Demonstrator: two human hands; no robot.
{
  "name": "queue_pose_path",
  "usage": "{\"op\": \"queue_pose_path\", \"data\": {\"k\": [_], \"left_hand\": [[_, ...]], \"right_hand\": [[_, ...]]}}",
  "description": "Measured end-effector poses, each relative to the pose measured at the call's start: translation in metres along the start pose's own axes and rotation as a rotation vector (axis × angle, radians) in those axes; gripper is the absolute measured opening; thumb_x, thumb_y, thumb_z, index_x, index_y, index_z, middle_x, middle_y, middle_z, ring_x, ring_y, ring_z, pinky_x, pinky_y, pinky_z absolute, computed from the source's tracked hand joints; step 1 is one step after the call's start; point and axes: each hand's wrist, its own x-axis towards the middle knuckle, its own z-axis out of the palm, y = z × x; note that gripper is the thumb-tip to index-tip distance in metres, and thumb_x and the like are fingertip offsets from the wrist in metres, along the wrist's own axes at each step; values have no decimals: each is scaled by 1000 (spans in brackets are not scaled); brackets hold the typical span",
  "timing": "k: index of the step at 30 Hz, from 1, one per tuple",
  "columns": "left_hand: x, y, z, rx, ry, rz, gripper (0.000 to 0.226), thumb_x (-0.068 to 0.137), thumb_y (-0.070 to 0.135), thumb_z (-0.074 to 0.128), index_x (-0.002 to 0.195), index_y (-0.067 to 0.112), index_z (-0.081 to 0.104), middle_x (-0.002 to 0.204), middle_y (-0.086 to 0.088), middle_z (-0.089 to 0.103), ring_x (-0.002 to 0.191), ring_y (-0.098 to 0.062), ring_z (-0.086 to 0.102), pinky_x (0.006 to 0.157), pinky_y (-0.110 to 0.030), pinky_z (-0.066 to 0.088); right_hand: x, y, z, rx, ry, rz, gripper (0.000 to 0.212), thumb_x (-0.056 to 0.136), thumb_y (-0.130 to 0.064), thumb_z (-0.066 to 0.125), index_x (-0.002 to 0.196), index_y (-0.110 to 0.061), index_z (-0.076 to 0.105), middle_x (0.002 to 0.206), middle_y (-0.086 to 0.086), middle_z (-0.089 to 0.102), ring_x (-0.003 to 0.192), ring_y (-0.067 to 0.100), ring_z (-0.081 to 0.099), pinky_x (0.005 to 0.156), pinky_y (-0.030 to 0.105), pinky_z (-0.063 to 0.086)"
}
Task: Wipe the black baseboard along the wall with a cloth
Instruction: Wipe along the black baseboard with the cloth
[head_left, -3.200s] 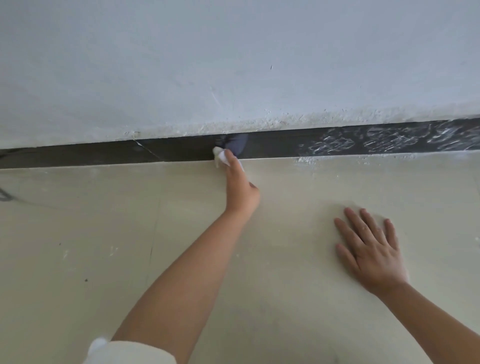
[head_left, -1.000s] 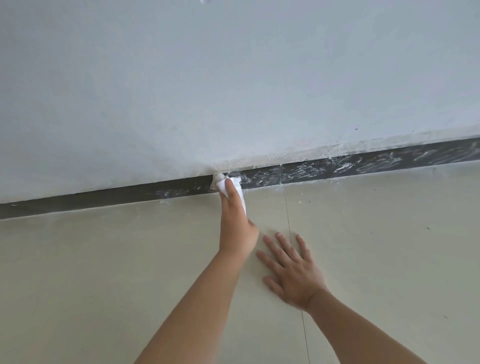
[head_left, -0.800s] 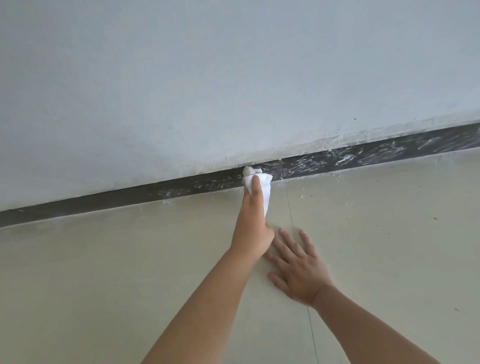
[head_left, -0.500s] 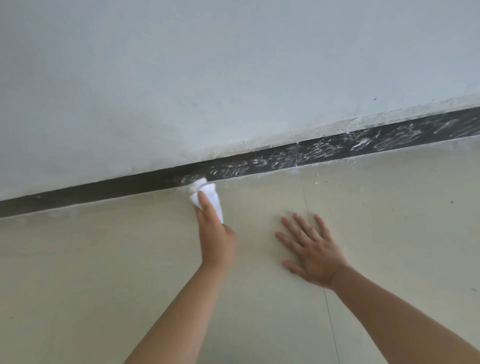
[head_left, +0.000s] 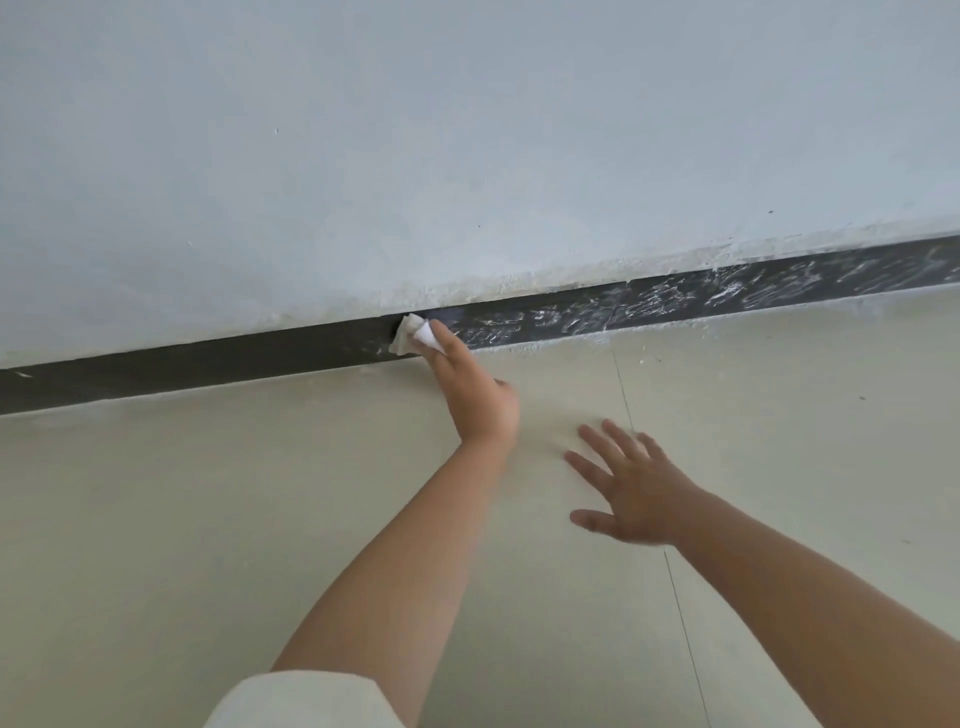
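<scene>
A pale grey-blue wall (head_left: 467, 156) fills the far part of the scene, its plaster rough and crumbly along the bottom edge, with a few small dark specks on its face. The near part is a cream tiled floor (head_left: 208, 519). A thin grout line (head_left: 675, 582) runs from far to near on the right. White dust (head_left: 582, 340) lies on the floor at the far right.

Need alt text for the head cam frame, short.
A person's left hand presses a white cloth against a black baseboard, clean to its left and white-streaked to its right. The right hand is spread open over the beige floor.
</scene>
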Motion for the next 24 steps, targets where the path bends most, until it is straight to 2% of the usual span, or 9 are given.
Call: {"op": "queue_pose_path", "data": {"k": [3,6,9,11,13,16,19,22,24], "left_hand": [[-9,12,19,28,-89,46,76,81,-11,39,143,7,-2,151,-21,-11,137,-30,14,102,-29,28],[-24,25,33,92,-236,109,78,82,-10,41,143,9,-3,151,-18,-13,134,-33,14,105,-33,29],[-34,43,46,155,-450,331,78,80,-12,43,143,8,1,151,-18,-9,135,-37,13,107,-44,29],[-38,55,52,159,-500,397,76,80,-12,42,143,7,4,151,-19,-7,134,-37,14,104,-46,31],[-41,57,50,121,-478,423,76,78,-14,41,143,5,5,151,-18,-10,135,-36,13,103,-41,34],[-39,36,22,40,-371,571,78,70,-22,36,140,1,11,150,-21,-8,139,-30,9,104,-23,28],[-34,-8,-24,38,-274,596,80,66,-26,35,133,9,11,147,-26,1,135,-27,13,97,-1,12],[-27,-59,-67,120,-125,317,74,76,-20,33,141,4,5,150,-20,-1,137,-28,13,90,3,9],[-18,-81,-86,150,-4,108,75,82,-14,33,143,9,-4,152,-11,-5,138,-25,12,91,-6,15]], "right_hand": [[0,-2,11,69,80,36,66,90,-61,9,145,-29,-8,152,3,-24,139,24,-22,112,44,-11],[-2,1,21,91,123,29,87,65,-65,-19,145,-31,-10,150,-1,-26,139,23,-21,112,44,-11],[0,3,27,90,166,-4,78,76,-64,-16,146,-29,-6,154,-1,-18,140,21,-18,111,45,-12],[-1,6,26,76,152,-36,108,52,-66,-39,146,-30,1,155,-2,-12,141,20,-14,112,43,-12],[-2,9,29,108,174,-25,107,54,-67,-38,146,-31,4,155,-4,-10,141,18,-13,111,42,-14],[2,11,36,141,239,-18,61,88,-57,-2,145,-35,-5,154,-5,-15,140,18,-17,109,39,-19],[3,6,38,117,268,1,98,59,-65,-39,145,-36,-1,150,-3,-22,141,21,-14,111,42,-13],[-2,-2,29,92,411,32,97,81,-59,-25,131,-22,50,144,12,37,130,37,37,103,58,24],[0,-5,32,142,439,83,86,92,-51,-11,116,-17,64,128,13,56,117,38,52,95,57,33]]}}
